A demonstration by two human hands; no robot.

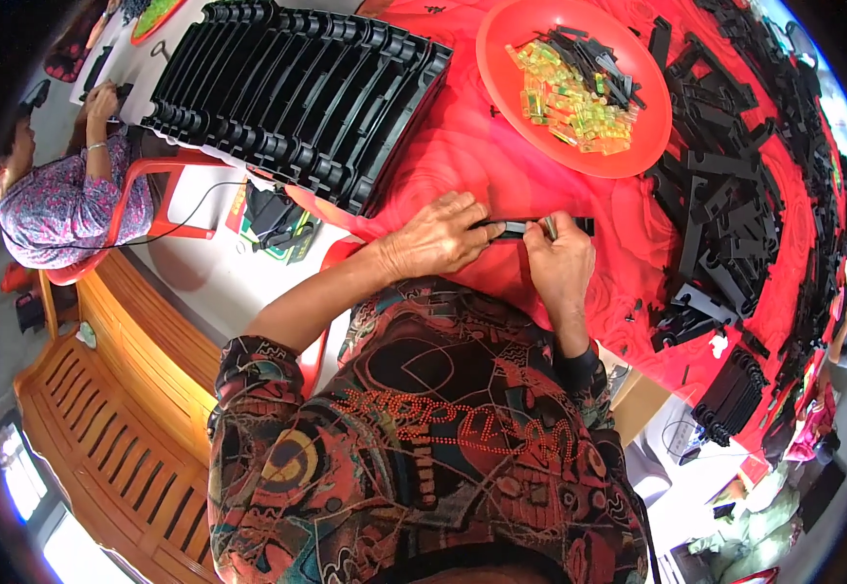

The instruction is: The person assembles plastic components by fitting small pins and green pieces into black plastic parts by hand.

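My left hand (445, 234) is closed, its fingertips gripping a narrow black plastic strip (584, 226) at the near edge of the red-covered table. A greyish part (514, 227) shows on the strip between my hands. My right hand (562, 261) is closed over the strip's right portion. Thumb and forefinger pinch a small thin piece (549, 229) against it, too small to name. Ahead stands a round red plastic tray (487, 58). It holds translucent yellow-green pieces (574, 107) on the near side and small black pieces (589, 60) behind them.
A black ribbed rack (297, 92) of slotted strips lies at the left. Loose black plastic parts (725, 204) heap on the right of the red tablecloth (453, 161). A wooden bench (131, 389) stands left of me. Another person (73, 200) sits at far left near a red chair.
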